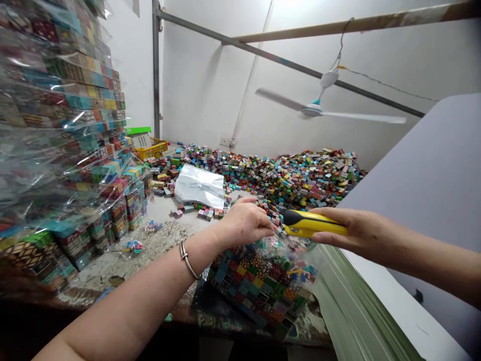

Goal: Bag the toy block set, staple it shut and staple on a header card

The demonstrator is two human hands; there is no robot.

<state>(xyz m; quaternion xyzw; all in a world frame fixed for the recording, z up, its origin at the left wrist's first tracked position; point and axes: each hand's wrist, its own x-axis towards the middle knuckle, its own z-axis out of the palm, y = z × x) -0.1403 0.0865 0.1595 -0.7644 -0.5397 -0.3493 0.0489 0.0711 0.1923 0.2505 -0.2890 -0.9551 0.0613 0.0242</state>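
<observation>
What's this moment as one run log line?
left hand: at clear bag of patterned blocks | right hand: holding yellow-black tool | behind: block heap

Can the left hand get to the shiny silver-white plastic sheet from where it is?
Probably yes. The bare left hand is up nearby, and only low, small patterned blocks show at the near edge of the shiny silver-white plastic sheet. Depth is hard to judge here.
</observation>
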